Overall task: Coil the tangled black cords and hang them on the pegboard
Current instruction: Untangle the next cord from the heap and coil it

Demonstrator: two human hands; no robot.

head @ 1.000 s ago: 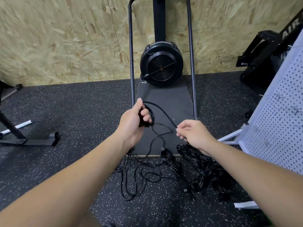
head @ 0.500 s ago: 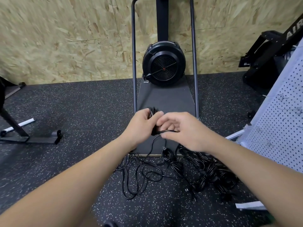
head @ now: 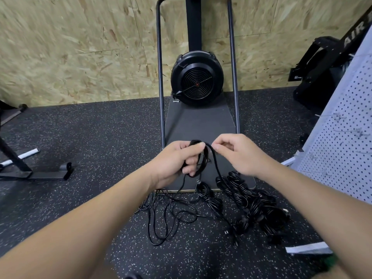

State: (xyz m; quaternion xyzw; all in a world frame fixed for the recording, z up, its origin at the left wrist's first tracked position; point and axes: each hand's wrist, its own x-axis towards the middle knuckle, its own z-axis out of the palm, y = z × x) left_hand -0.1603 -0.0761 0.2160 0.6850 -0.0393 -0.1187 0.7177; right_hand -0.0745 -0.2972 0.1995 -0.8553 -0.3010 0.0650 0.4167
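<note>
Left hand (head: 177, 160) fingers grip the cord coil (head: 202, 162); right hand (head: 237, 156) fingers pinch its strand

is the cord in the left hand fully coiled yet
Partly coiled. The left hand grips a few loops of the cord, the right hand pinches the next stretch, and the rest trails loose on the floor.

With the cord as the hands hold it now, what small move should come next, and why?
Probably the right hand should slide down the cord it pinches and lay one more loop onto the coil gripped by the left hand. The coil is small, and much loose cord lies tangled on the floor.
</note>
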